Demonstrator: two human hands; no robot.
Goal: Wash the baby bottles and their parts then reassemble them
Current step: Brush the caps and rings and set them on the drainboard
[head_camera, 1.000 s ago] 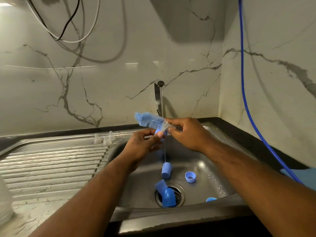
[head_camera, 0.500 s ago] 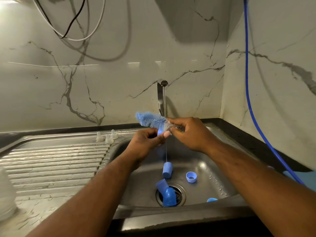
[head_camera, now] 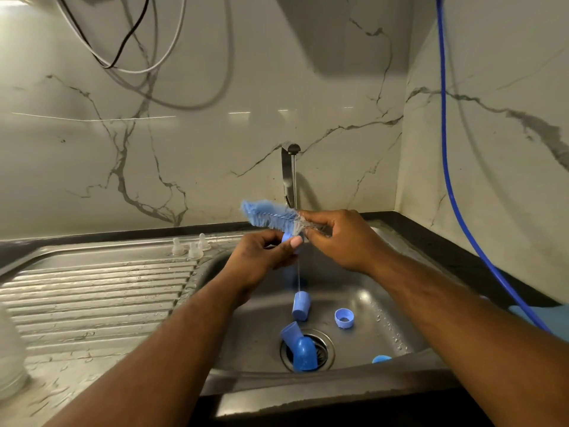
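Marble is backing the sink (head_camera: 369, 291); the grip of the right hand (head_camera: 341, 238) is clamping a soft brush (head_camera: 268, 214), that of the left hand (head_camera: 261, 260) pinching a light, probably slippery cap (head_camera: 285, 238), best held at its rim.

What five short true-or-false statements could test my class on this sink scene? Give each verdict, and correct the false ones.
1. The right hand grips a bottle brush with blue bristles. True.
2. The tap is turned off. False: a thin stream of water runs from it.
3. Three clear teats stand on the drainboard. True.
4. The left hand is empty. False: it pinches a small blue part just under the brush.
5. The blue ring lies on the drainboard. False: it lies in the basin, near the drain.
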